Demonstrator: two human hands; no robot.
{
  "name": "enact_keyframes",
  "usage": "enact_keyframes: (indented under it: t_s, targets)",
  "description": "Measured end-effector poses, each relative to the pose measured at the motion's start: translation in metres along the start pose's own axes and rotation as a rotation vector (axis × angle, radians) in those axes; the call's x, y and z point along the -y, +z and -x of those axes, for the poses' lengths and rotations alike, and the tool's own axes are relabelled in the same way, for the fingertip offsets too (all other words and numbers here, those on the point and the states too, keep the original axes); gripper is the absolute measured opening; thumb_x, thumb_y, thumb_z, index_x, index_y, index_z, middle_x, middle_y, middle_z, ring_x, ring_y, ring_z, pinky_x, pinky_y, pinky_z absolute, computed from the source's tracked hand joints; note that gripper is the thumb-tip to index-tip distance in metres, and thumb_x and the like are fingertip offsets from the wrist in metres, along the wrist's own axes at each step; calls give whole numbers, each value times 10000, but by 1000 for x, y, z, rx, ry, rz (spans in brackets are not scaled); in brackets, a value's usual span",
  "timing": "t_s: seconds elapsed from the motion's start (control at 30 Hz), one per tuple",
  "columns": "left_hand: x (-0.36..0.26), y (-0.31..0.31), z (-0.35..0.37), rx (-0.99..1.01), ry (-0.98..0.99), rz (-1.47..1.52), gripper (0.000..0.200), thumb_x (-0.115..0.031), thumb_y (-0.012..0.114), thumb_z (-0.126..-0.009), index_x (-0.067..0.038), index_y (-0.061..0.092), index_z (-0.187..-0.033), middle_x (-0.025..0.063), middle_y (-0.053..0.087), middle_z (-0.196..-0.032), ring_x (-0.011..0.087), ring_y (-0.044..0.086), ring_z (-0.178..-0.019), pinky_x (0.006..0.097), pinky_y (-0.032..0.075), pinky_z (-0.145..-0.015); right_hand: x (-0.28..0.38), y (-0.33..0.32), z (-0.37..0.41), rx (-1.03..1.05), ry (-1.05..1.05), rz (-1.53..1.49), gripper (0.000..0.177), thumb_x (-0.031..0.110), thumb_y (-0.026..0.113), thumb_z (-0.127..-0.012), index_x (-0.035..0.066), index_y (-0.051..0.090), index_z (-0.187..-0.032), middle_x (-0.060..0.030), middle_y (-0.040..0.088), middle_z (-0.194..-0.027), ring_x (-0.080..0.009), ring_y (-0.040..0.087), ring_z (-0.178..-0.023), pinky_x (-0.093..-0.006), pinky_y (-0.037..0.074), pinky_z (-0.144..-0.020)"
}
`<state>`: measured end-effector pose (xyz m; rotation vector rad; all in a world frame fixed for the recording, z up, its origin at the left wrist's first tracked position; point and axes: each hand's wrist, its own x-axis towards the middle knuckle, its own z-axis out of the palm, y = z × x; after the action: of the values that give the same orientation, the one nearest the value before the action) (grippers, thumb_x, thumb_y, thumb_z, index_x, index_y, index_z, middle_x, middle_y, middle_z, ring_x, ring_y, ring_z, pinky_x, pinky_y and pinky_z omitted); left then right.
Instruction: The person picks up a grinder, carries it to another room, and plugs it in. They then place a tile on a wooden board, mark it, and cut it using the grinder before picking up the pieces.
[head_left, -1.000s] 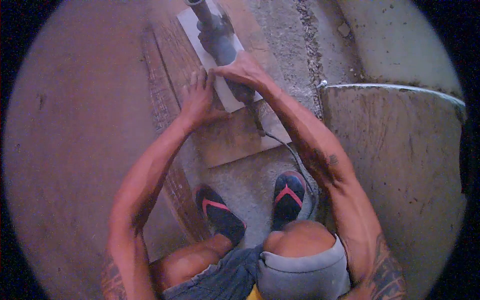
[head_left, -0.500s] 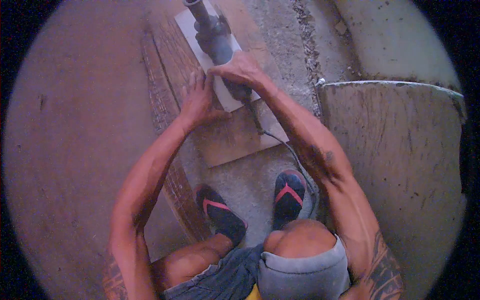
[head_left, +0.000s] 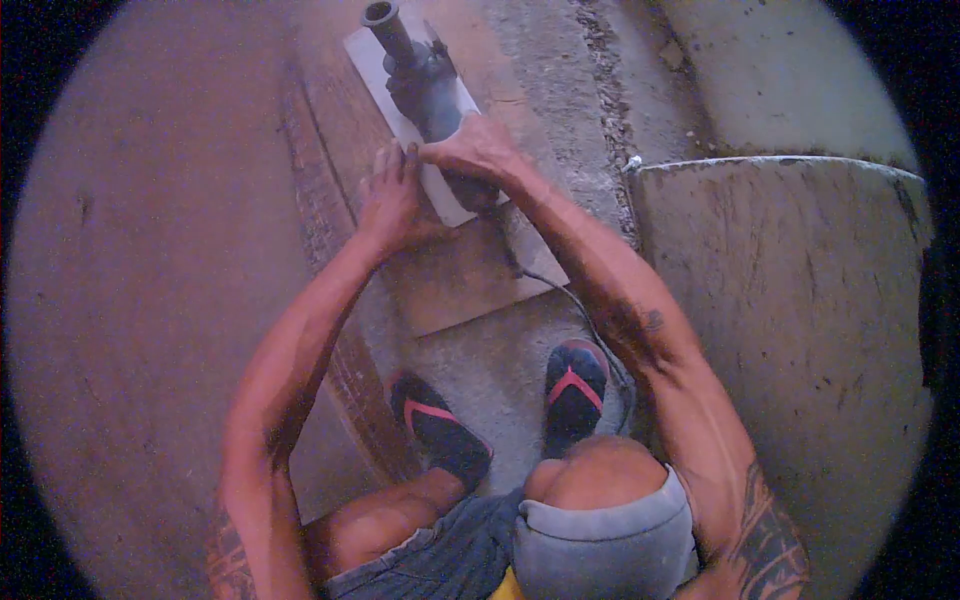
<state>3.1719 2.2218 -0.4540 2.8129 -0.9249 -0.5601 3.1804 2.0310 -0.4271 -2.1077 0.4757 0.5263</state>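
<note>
My right hand (head_left: 478,150) is wrapped round the body of a dark angle grinder (head_left: 432,105), whose tube-like side handle points up and away from me. The grinder is over a long white slab (head_left: 372,65), with its underside hidden. Along the slab's left edge lies my left hand (head_left: 398,200), fingers stretched forward, thumb side toward the near end. Under the slab is a brown board (head_left: 465,285). A black cord (head_left: 550,283) runs from the grinder's rear toward my right foot.
A weathered wooden beam (head_left: 325,190) runs along the left of the board. On the right stands a brown panel with a pale upper edge (head_left: 780,162). My feet in flip-flops (head_left: 576,390) are on rough concrete (head_left: 500,375). The air looks hazy.
The grinder sits slightly lower in view, showing more of its side handle. My left fingers look a little closer together, and my right hand keeps its hold.
</note>
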Motion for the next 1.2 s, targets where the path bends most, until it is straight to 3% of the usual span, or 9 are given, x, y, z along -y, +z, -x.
enact_keyframes:
  t_s: [0.77, 0.87, 0.97, 1.2]
  targets:
    - [0, -4, 0, 35, 14, -70, 1361, -568, 856, -537, -52, 83, -1531, 245, 151, -1562, 467, 156, -1433, 673, 263, -1056, -5, -4, 21, -10, -23, -78, 708, 508, 729, -614, -121, 682, -936, -259, 691, -930, -351, 692, -885, -405, 544, -755]
    - [5, -1, -1, 17, 32, -71, 1379, -566, 861, -523, -53, 74, -1533, 247, 140, -1564, 461, 148, -1437, 674, 264, -1054, -11, 0, 19, -31, -44, -95, 749, 547, 802, -545, -95, 690, -915, -278, 690, -942, -378, 696, -907, -428, 562, -783]
    - [0, 7, -4, 22, 14, -92, 1387, -578, 859, -518, -53, 73, -1533, 248, 129, -1566, 455, 149, -1439, 663, 258, -1062, -20, -3, 18, -12, -39, -40, 698, 490, 713, -606, -123, 679, -936, -263, 689, -929, -359, 689, -897, -402, 542, -771]
    - [-8, -1, 4, 41, 2, -118, 1381, -627, 837, -528, -42, 90, -1530, 250, 113, -1570, 459, 154, -1435, 637, 237, -1086, -23, -7, 28, 1, -88, -96, 691, 466, 705, -601, -140, 671, -933, -292, 679, -953, -365, 685, -909, -409, 545, -780]
